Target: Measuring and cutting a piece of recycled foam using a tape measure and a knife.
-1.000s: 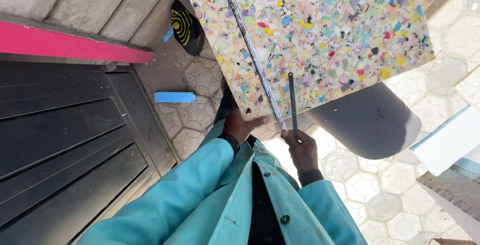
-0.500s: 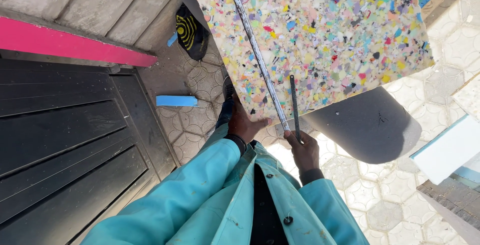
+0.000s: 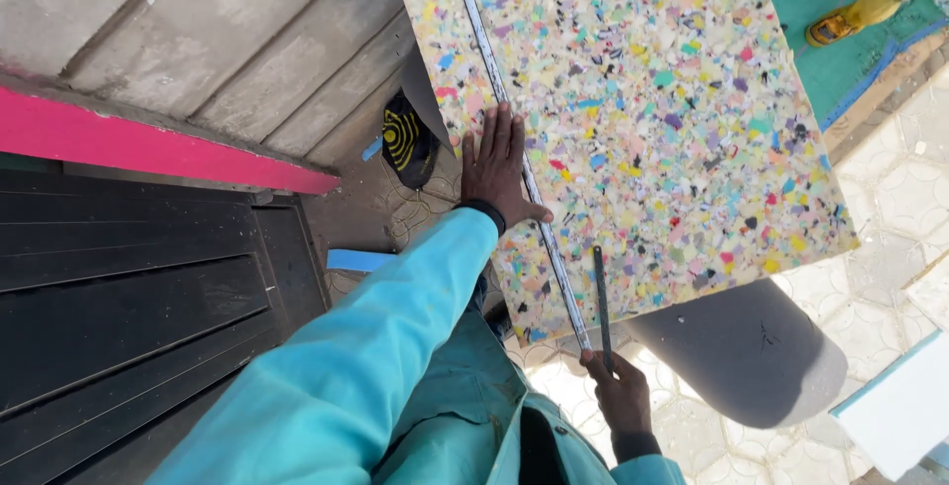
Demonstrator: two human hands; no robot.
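Speckled foam slab [image 3: 643,119], flat metal ruler [image 3: 514,139]

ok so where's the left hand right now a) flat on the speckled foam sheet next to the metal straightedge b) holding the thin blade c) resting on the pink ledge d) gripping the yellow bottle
a: the left hand lies palm down with fingers spread on the speckled foam sheet, right beside the metal straightedge, while the right hand holds the thin blade.

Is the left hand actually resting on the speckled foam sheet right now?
Touching. The head view shows the left hand lying flat, fingers spread, on the speckled foam sheet beside the long metal straightedge.
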